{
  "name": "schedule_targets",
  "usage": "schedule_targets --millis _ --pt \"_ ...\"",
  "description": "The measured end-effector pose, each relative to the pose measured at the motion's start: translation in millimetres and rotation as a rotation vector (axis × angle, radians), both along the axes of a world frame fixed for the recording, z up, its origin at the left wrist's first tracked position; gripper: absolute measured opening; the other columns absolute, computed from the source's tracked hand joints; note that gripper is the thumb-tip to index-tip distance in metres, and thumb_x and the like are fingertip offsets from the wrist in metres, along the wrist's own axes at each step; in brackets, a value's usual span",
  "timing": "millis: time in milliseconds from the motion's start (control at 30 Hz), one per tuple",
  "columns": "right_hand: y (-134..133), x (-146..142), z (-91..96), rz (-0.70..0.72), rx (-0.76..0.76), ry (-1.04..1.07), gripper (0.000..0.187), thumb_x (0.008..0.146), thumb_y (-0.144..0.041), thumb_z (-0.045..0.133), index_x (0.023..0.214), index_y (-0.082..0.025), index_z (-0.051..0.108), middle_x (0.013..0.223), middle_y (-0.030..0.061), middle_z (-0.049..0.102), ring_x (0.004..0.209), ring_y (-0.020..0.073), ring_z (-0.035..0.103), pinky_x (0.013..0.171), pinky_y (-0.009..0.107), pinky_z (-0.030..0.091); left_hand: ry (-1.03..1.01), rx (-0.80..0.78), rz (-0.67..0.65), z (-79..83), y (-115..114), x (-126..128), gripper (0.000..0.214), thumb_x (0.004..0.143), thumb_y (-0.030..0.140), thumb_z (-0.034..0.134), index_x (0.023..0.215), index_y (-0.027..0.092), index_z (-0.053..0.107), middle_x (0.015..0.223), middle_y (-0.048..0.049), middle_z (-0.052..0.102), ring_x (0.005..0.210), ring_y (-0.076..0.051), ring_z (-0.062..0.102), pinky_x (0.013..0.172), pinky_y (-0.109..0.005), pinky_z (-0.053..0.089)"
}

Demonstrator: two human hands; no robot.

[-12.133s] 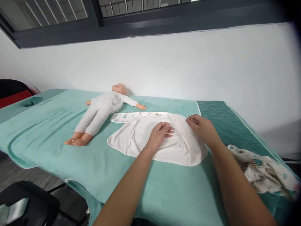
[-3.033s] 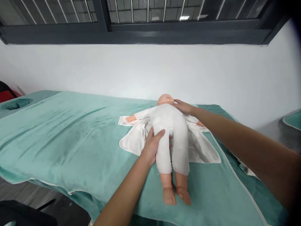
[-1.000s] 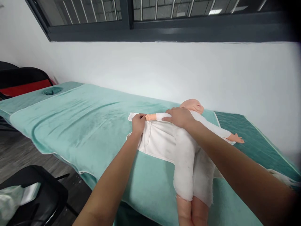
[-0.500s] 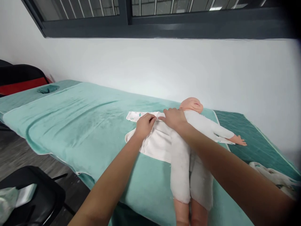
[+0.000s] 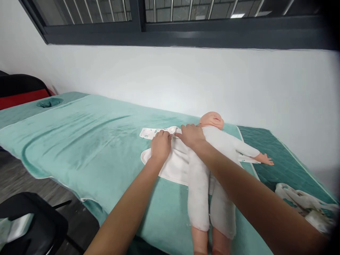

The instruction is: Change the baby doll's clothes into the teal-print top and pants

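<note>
A baby doll with a white cloth body lies on its back, its head toward the wall and its legs toward me. Under it is spread an open white baby shirt, one printed sleeve stretched out to the left. My left hand is closed, pinching the shirt by the base of that sleeve. My right hand is wrapped around the doll's arm on the left side, close to its shoulder, thumb toward the sleeve opening. The fingers of my two hands nearly meet. The arm's end is hidden between them.
A light green towel covers the long bed. Some crumpled printed cloth lies at the right. The white wall and window rise behind. A black chair with items on it stands at lower left.
The view has shifted a little, so everything sits slightly further left. My left hand's fingers have shifted slightly at the sleeve; my right hand keeps its place at the doll's arm.
</note>
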State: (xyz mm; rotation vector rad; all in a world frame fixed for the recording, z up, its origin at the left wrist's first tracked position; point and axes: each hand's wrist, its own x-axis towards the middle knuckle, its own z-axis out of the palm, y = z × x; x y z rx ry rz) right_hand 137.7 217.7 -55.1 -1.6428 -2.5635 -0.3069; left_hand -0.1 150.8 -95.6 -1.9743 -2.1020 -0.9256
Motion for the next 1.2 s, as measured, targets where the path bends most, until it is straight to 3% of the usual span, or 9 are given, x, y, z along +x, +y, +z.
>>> schedule_targets --millis 133,267,400,467,533,667,867,1033,1200 --pt "-2 -3 1.7 0.027 -0.011 0.005 0.029 0.096 -0.033 0.045 0.113 -0.016 0.061 0.108 0.0193 0.069 0.105 0.0331 0.062 0.091 0.047 0.041 -0.030 0.038 -0.188 0.4 1 16 0.029 0.102 0.032 0.037 0.100 0.021 0.063 0.104 -0.0078 0.065 0.097 -0.023 0.059 0.077 -0.033 0.042" --pt "-4 8 17.0 0.107 -0.039 0.050 0.031 0.094 -0.036 0.048 0.116 -0.019 0.061 0.114 0.0143 0.068 0.106 0.0305 0.062 0.092 0.044 0.043 -0.086 0.023 -0.181 -5.3 -2 11 0.026 0.100 0.033 0.041 0.104 0.021 0.063 0.103 -0.0075 0.065 0.096 -0.022 0.060 0.076 -0.032 0.043" --pt "-13 57 31.8 0.124 0.011 0.502 0.040 0.096 -0.044 0.045 0.129 -0.024 0.056 0.132 0.0092 0.062 0.116 0.0247 0.059 0.095 0.036 0.045 -0.147 -0.029 -0.139 -7.7 -4 2 0.027 0.099 0.039 0.044 0.108 0.021 0.063 0.102 -0.0072 0.067 0.092 -0.022 0.063 0.075 -0.032 0.045" --pt "-20 94 28.6 0.007 0.114 0.713 0.037 0.094 -0.044 0.045 0.120 -0.024 0.061 0.127 0.0097 0.062 0.110 0.0238 0.060 0.094 0.035 0.046 -0.172 -0.055 -0.136 -8.0 -4 2 0.029 0.098 0.041 0.046 0.112 0.022 0.063 0.104 -0.0077 0.069 0.093 -0.023 0.064 0.076 -0.033 0.046" --pt "-28 129 16.5 -0.248 0.204 0.845 0.034 0.092 -0.046 0.048 0.110 -0.024 0.066 0.114 0.0104 0.066 0.096 0.0248 0.063 0.089 0.038 0.047 -0.194 -0.059 -0.145 -8.5 -4 3 0.031 0.097 0.042 0.047 0.115 0.021 0.063 0.109 -0.0087 0.070 0.098 -0.025 0.065 0.078 -0.034 0.047" --pt "-43 175 -20.2 -0.490 0.099 0.962 0.034 0.090 -0.048 0.046 0.098 -0.024 0.070 0.093 0.0083 0.072 0.091 0.0281 0.063 0.083 0.039 0.045 -0.260 -0.008 -0.204 -9.5 -3 4 0.030 0.097 0.041 0.046 0.111 0.021 0.065 0.112 -0.0079 0.071 0.105 -0.025 0.065 0.087 -0.034 0.047" --pt "-48 187 -37.7 -0.525 0.048 1.031 0.043 0.092 -0.053 0.043 0.094 -0.022 0.073 0.083 0.0070 0.073 0.086 0.0266 0.064 0.080 0.037 0.043 -0.408 0.102 -0.212 -6.4 2 2 0.024 0.096 0.037 0.049 0.098 0.022 0.068 0.099 -0.0033 0.070 0.097 -0.020 0.063 0.090 -0.031 0.046" --pt "-47 185 -34.2 -0.452 -0.039 1.100 0.047 0.091 -0.056 0.045 0.113 -0.024 0.072 0.110 0.0075 0.074 0.108 0.0284 0.063 0.094 0.039 0.044 -0.486 0.028 -0.203 6.5 3 6 0.023 0.093 0.034 0.051 0.096 0.021 0.070 0.100 -0.0038 0.069 0.098 -0.019 0.063 0.092 -0.031 0.047" --pt "-46 180 -35.2 -0.357 -0.099 1.203 0.049 0.089 -0.059 0.051 0.116 -0.024 0.071 0.121 0.0067 0.070 0.118 0.0282 0.060 0.101 0.040 0.044 -0.546 -0.059 -0.129 25.9 8 15 0.025 0.091 0.035 0.053 0.097 0.021 0.072 0.107 -0.0063 0.071 0.104 -0.022 0.064 0.096 -0.035 0.046"
